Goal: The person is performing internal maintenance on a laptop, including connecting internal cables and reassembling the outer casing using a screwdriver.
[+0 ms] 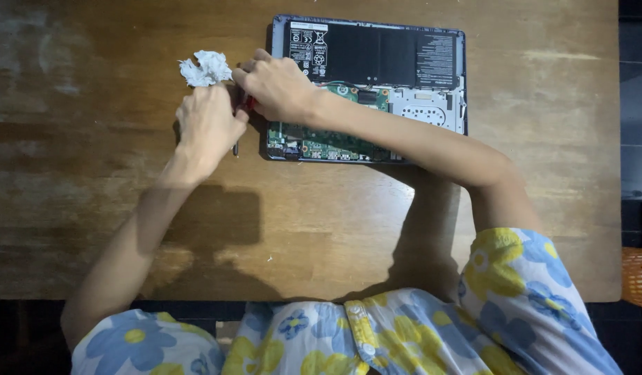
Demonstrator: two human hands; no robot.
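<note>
Left hand: my left hand (208, 125) is curled into a loose fist near the far edge of the tabletop (92, 208), left of the middle; its fingers are pressed together around the crumpled white tissue (205, 68), which sticks out beyond my knuckles.

Right hand: my right hand (276, 85) reaches across from the right and is closed around the red-handled screwdriver (243, 111), just beside my left hand, thumb to thumb.

Screwdriver: only a bit of red handle shows between my hands, and a thin dark shaft pokes out toward me below my left hand; the tip sits over bare wood, just left of the laptop.

Laptop: the opened laptop (432, 104) lies at the far edge of the tabletop, right of centre, bottom cover off; the black battery (376, 55) fills its far half, the green circuit board (321, 142) runs along the near side. My right wrist lies over its left part.

Clothing: blue-and-yellow flowered sleeves (515, 278) at the near edge.

Beside the table: an orange basket (639, 278) at the right.
</note>
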